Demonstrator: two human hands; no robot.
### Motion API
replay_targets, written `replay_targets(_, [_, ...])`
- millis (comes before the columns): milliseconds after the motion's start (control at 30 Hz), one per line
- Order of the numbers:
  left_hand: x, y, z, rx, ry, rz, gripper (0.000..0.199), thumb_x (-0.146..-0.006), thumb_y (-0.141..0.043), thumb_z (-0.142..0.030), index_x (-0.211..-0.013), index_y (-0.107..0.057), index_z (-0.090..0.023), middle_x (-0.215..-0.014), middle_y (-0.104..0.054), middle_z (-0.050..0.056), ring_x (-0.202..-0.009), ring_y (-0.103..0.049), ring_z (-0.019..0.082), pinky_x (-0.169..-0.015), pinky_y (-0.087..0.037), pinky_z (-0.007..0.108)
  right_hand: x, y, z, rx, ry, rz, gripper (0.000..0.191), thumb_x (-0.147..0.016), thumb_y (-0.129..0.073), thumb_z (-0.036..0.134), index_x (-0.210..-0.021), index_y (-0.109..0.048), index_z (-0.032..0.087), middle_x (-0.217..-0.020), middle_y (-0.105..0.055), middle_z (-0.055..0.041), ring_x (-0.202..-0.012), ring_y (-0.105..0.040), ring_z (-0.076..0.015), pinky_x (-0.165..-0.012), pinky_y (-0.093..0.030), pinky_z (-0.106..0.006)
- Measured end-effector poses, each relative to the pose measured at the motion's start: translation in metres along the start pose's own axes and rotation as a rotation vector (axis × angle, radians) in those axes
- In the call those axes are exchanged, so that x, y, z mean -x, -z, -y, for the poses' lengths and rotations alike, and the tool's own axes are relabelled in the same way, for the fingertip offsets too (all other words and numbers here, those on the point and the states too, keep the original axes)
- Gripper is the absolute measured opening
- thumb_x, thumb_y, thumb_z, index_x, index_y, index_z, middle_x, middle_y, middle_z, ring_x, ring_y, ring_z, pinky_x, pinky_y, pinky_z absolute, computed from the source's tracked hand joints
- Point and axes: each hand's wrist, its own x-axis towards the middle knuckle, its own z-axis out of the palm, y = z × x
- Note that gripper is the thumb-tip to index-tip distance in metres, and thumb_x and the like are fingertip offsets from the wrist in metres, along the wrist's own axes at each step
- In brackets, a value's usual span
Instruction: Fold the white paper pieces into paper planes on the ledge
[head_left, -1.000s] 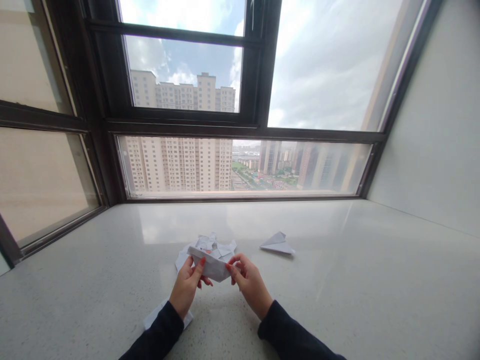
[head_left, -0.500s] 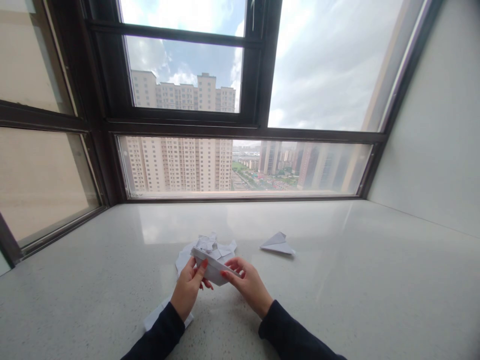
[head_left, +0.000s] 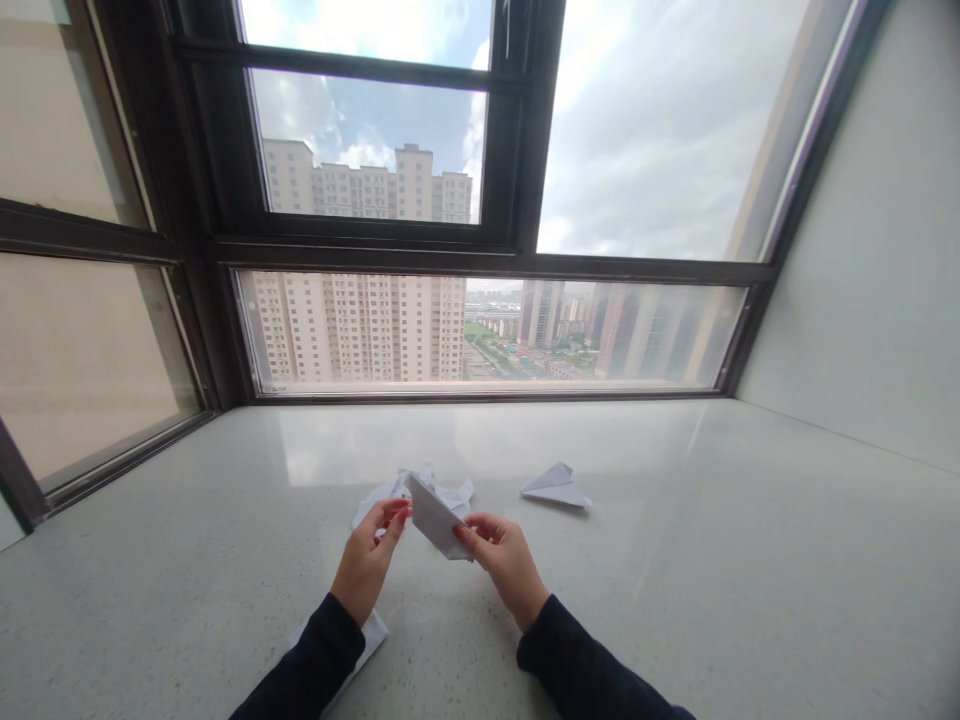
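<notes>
A folded sheet of white paper (head_left: 439, 522) is held up, tilted, above the sill in front of me. My right hand (head_left: 504, 560) pinches its lower right end, thumb on the near face and fingers behind. At the paper's left edge, my left hand (head_left: 375, 550) has thumb and fingertips closed together; how much of the edge lies between them is hard to see. Behind the held paper lies a heap of torn and crumpled white paper (head_left: 457, 493), partly hidden. A finished paper plane (head_left: 556, 487) rests to the right of the heap.
More white paper (head_left: 373, 638) lies under my left forearm, mostly covered by the sleeve. The pale speckled stone sill (head_left: 712, 560) runs to a dark-framed window (head_left: 480, 262), with a white wall (head_left: 862, 300) on the right. Tall buildings show outside.
The folded paper has turned to a steeper tilt, its left end higher. My left thumb has slid off its near face to the left edge. My right hand keeps its grip.
</notes>
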Motion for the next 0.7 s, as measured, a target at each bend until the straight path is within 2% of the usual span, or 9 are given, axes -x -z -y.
replay_targets(67, [-0.005,0.009,0.009,-0.238,-0.007,-0.031,0.032,-0.074,-0.040,-0.036,-0.097,-0.054,-0.018,-0.101,-0.060,0.009,-0.094,-0.054,0.024,-0.074,-0.044,0.035,-0.002,0.004,0.001,-0.004,0.005,-0.068,0.037,-0.060,-0.061,0.049,-0.068,-0.063,0.013,-0.045,-0.048,0.0028,-0.042,-0.040,-0.0092,-0.041,-0.029,-0.021])
replay_targets(133, [-0.010,0.015,0.020,-0.500,-0.009,-0.015,0.035,-0.073,-0.042,-0.029,-0.104,-0.051,-0.017,-0.110,-0.056,0.010,-0.104,-0.048,0.024,-0.086,-0.038,0.037,-0.003,0.007,0.000,-0.018,0.010,-0.118,0.037,-0.060,-0.062,0.049,-0.069,-0.063,0.012,-0.043,-0.047,0.0032,-0.041,-0.040,-0.0094,-0.041,-0.029,-0.022])
replay_targets(200, [-0.012,0.018,0.030,-0.595,0.008,0.001,0.040,-0.069,-0.046,-0.021,-0.108,-0.049,-0.012,-0.114,-0.053,0.014,-0.109,-0.044,0.025,-0.092,-0.032,0.037,-0.004,0.008,0.000,-0.034,0.012,-0.136,0.038,-0.060,-0.062,0.049,-0.070,-0.063,0.012,-0.044,-0.047,0.0031,-0.041,-0.040,-0.0096,-0.041,-0.030,-0.022])
replay_targets(300, [-0.013,0.018,0.039,-0.625,0.040,0.026,0.045,-0.067,-0.046,-0.014,-0.111,-0.046,-0.005,-0.114,-0.052,0.018,-0.108,-0.046,0.025,-0.093,-0.031,0.034,-0.003,0.008,0.000,-0.045,0.013,-0.145,0.039,-0.060,-0.061,0.050,-0.071,-0.063,0.012,-0.046,-0.049,0.0023,-0.043,-0.041,-0.0102,-0.042,-0.031,-0.022])
replay_targets(467, [-0.012,0.018,0.038,-0.652,0.075,0.058,0.048,-0.063,-0.039,-0.003,-0.110,-0.049,-0.006,-0.113,-0.054,0.018,-0.104,-0.051,0.022,-0.089,-0.035,0.030,-0.003,0.008,0.001,-0.052,0.010,-0.153,0.039,-0.060,-0.062,0.050,-0.070,-0.062,0.012,-0.045,-0.047,0.0031,-0.043,-0.040,-0.0098,-0.042,-0.030,-0.022])
replay_targets(600, [-0.012,0.023,0.030,-0.659,0.102,0.043,0.044,-0.064,-0.037,-0.005,-0.103,-0.055,-0.014,-0.103,-0.062,0.012,-0.096,-0.056,0.023,-0.082,-0.040,0.030,-0.003,0.008,0.001,-0.050,0.013,-0.142,0.038,-0.061,-0.061,0.049,-0.069,-0.061,0.012,-0.045,-0.046,0.0036,-0.043,-0.039,-0.0093,-0.042,-0.029,-0.022])
replay_targets(700, [-0.013,0.026,0.020,-0.585,0.076,-0.037,0.038,-0.068,-0.036,-0.010,-0.098,-0.056,-0.020,-0.093,-0.066,0.007,-0.087,-0.060,0.022,-0.076,-0.043,0.029,-0.003,0.008,0.000,-0.046,0.015,-0.139,0.039,-0.062,-0.061,0.049,-0.070,-0.061,0.011,-0.045,-0.046,0.0037,-0.043,-0.038,-0.0091,-0.042,-0.028,-0.022])
